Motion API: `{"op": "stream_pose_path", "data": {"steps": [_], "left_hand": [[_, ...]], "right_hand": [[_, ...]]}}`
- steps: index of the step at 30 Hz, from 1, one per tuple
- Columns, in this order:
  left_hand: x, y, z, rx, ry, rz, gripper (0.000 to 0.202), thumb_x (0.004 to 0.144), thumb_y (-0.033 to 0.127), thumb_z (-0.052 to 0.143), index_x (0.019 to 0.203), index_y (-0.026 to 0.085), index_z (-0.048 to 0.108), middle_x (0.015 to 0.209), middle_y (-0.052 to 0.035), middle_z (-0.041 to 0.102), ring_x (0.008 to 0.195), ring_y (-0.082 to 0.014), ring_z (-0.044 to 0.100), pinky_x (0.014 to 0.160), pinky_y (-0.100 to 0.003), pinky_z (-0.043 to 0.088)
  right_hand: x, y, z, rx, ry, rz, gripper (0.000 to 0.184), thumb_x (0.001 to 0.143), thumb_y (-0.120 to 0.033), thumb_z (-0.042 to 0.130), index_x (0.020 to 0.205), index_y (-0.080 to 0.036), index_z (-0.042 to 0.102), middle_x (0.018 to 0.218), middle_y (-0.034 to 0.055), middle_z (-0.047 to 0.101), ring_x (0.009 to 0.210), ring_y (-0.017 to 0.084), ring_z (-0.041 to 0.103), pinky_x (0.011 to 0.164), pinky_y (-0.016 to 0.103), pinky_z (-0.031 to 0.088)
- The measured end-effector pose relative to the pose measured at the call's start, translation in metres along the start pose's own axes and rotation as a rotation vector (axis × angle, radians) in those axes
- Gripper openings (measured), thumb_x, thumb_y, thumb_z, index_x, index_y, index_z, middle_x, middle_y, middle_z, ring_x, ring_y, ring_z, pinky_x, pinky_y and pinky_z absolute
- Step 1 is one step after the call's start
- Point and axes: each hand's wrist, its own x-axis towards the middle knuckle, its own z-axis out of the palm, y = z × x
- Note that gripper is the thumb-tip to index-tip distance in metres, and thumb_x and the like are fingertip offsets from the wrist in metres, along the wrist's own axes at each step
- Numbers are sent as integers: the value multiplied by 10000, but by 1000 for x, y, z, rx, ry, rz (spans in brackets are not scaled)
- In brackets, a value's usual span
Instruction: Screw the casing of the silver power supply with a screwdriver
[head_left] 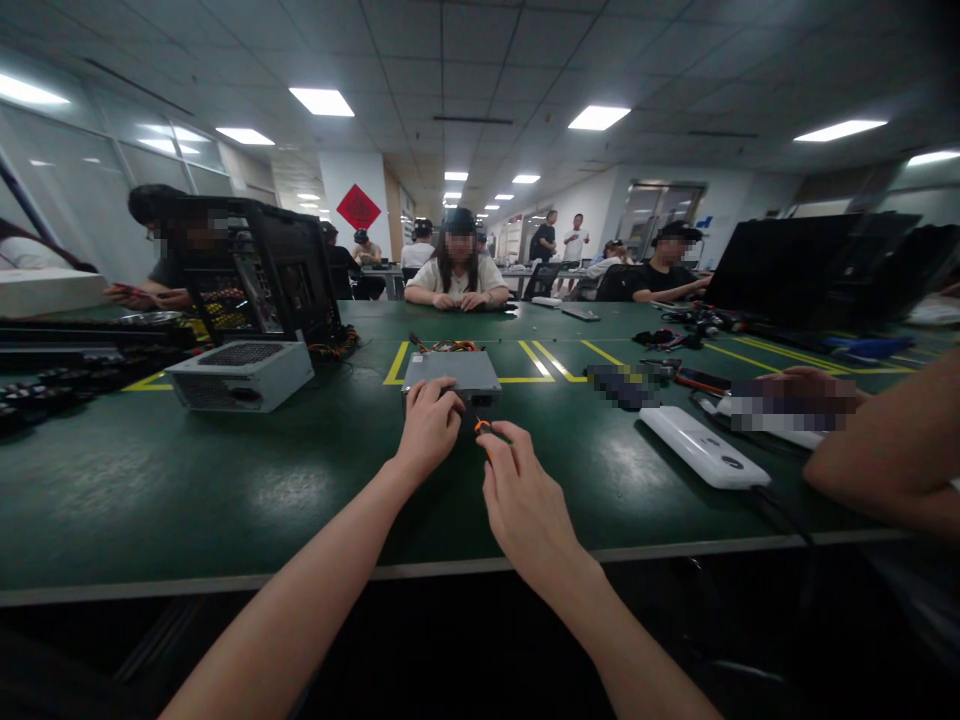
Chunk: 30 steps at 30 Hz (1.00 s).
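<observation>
A grey metal computer power supply (457, 370) lies on the green table in front of me, with colored cables at its far side. My left hand (429, 425) is closed at its near left edge, fingers bent over the top and front; the fingertips are partly hidden. In my right hand (529, 490) is a screwdriver (482, 428) with an orange and black handle. Its thin shaft points toward the front face of the power supply, close to my left fingers. Whether the tip touches a screw is too small to tell.
Another power supply (244, 375) stands left, before an open black computer case (262, 270). On the right lie a white power bank-like device (701, 447) with a cable and a phone (703, 379). A neighbor's arm (889, 450) rests there. A person (457, 270) sits opposite.
</observation>
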Motion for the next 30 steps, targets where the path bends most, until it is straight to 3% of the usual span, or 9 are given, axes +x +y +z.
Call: {"op": "stream_pose_path", "data": {"steps": [5,10,12,15,17,20,22,26,30], "left_hand": [[1,1,-1,-14,2,7,186,758,101,437,758,210,588,1152,-54,535,1115,-173,458,1037,-398,248],[1,1,-3,-19,0,3,199,760,105,436,756,198,611,1155,-58,537,1120,-170,459,1041,-391,247],[1,0,-3,-10,-18,14,218,766,112,434,774,201,633,1176,-59,528,1131,-173,453,1049,-398,238],[-1,0,-6,27,-64,52,246,771,125,441,820,216,665,1233,-62,487,1167,-187,426,1063,-424,213],[-2,2,-8,60,-102,82,255,764,131,462,860,233,675,1278,-63,445,1209,-207,383,1066,-452,195],[-4,7,-12,104,-163,112,263,751,140,496,903,255,678,1325,-72,386,1256,-249,317,1062,-499,168],[-5,10,-14,127,-201,120,270,742,137,511,916,261,677,1346,-77,355,1274,-278,282,1056,-525,152],[-7,13,-13,151,-238,141,333,729,114,523,987,282,651,1379,-78,294,1297,-306,220,1051,-548,129],[-10,11,-11,165,-231,163,400,751,127,511,1090,321,592,1397,-74,249,1307,-317,188,1047,-558,115]], "right_hand": [[1,1,-1,-113,34,108,248,884,-340,381,1000,-161,508,829,59,602,583,148,596,477,250,461],[-1,-2,-1,-43,-20,3,244,880,-216,356,1082,-143,470,1131,138,530,858,178,613,657,267,503],[-1,-2,0,-59,-6,2,234,885,-203,336,1065,-149,478,1059,117,564,802,167,619,631,259,496],[0,1,1,-87,19,149,233,892,-305,350,999,-159,496,857,66,598,601,151,598,476,242,448],[0,2,1,-49,15,183,237,883,-309,364,1017,-156,484,939,92,589,653,161,609,479,243,454],[-1,2,1,27,-5,72,242,872,-195,337,1075,-154,462,1135,137,525,863,177,608,613,258,499],[0,2,1,10,-12,42,238,878,-181,323,1057,-164,479,1078,115,558,828,165,615,614,252,495],[2,3,-1,-53,-5,172,230,886,-305,370,1014,-165,500,905,76,597,640,150,609,483,239,456],[1,2,-2,26,-17,51,240,882,-202,342,1082,-150,465,1147,135,526,910,183,599,633,259,502]]}}
